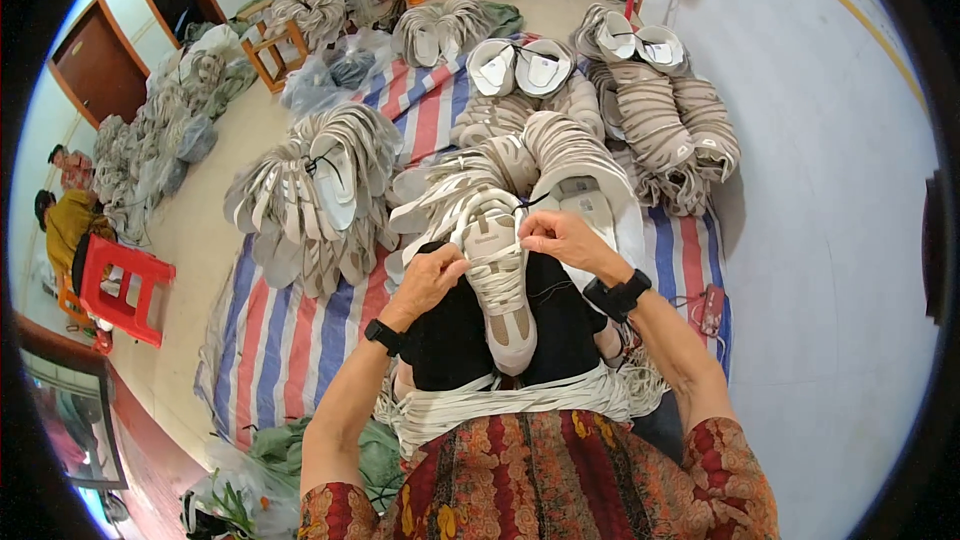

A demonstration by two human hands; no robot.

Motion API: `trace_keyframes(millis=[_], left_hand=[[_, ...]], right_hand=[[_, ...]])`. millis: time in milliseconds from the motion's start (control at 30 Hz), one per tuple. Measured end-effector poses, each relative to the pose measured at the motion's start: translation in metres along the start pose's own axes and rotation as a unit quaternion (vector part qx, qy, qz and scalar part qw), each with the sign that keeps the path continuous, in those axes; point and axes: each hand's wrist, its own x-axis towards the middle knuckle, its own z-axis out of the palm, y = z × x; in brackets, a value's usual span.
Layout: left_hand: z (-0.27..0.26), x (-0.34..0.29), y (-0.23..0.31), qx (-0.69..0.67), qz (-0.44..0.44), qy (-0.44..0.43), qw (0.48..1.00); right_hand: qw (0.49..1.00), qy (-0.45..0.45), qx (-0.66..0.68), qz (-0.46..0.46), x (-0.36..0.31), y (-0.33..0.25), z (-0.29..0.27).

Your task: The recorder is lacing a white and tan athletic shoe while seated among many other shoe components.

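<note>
A beige and white shoe upper (496, 283) rests on my black-clad lap, its toe pointing toward me. White shoelace (493, 268) crosses its tongue in rows. My left hand (435, 282) is closed at the left side of the lacing, thumb and forefinger pinched on the lace. On the other side my right hand (567, 242) pinches the lace by the upper's right edge. Fine details between the fingertips are too small to make out. A thick bundle of loose white laces (510, 402) lies across my lap.
Stacked uppers (580, 155) stand just beyond my knees, with more bundles (310, 190) at the left on a striped sheet (270, 340). A red stool (125, 285) and other people are farther left. A white wall (830, 240) runs along the right.
</note>
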Motion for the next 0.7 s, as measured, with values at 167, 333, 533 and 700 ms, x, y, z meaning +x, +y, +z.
trace_keyframes(millis=[167,333,533,700], left_hand=[[-0.042,-0.024,-0.006,-0.135,-0.117,-0.048,0.983],[-0.115,-0.122,-0.053,-0.032,-0.252,0.025,0.967],[-0.147,-0.220,-0.099,0.146,-0.268,0.127,0.944],[-0.124,-0.221,-0.103,0.386,-0.070,0.236,0.889]], right_hand=[[0.981,-0.098,-0.165,0.026,-0.023,-0.021,-0.096],[0.948,0.029,-0.311,0.058,-0.085,-0.039,-0.196],[0.832,0.228,-0.505,0.031,-0.139,-0.029,-0.229],[0.656,0.379,-0.637,-0.146,-0.178,-0.056,-0.183]])
